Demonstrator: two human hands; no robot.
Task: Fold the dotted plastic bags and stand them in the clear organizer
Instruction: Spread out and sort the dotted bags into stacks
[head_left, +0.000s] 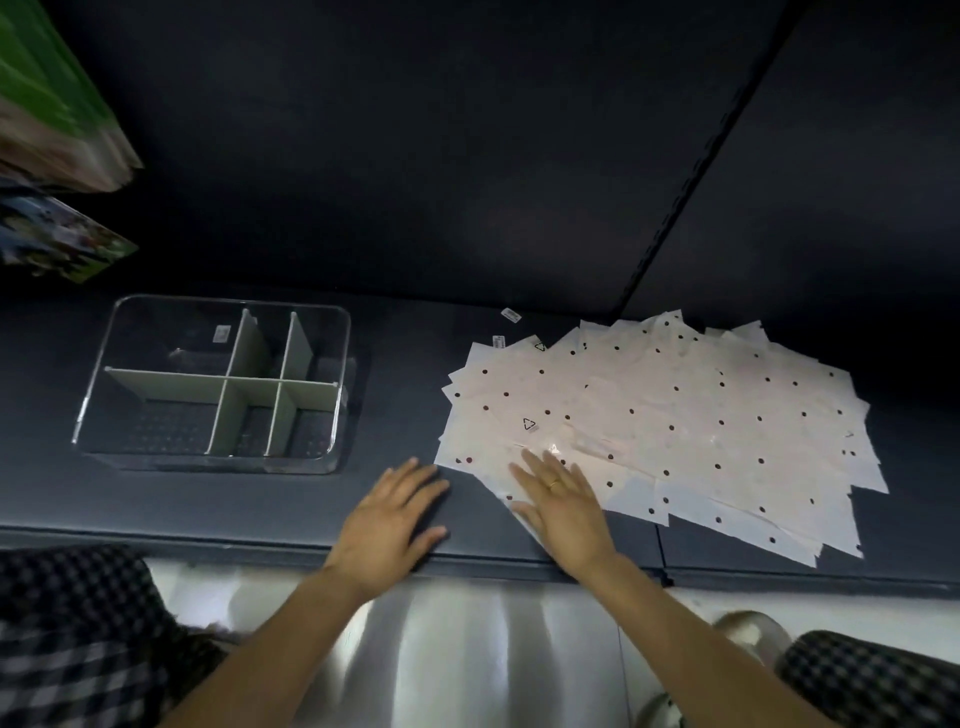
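The scene is dim, the dark bench (218, 509) and the wall behind it swallowing most of the light, while the pale dotted bags (675, 415) stand out bright with a small patch of glare near their front edge. The edges are smeared and bowed by the wide lens, most at the green boxes (57, 119) upper left and the checked sleeves (78, 639) below.

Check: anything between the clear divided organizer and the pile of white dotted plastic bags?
Head view: only bare dark tabletop between the clear divided organizer and the white dotted bags; the left hand lies nearer the edge.

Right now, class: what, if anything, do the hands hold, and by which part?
Nothing is held. The right hand rests flat on the dotted bags' near corner; the left hand lies on the shelf.
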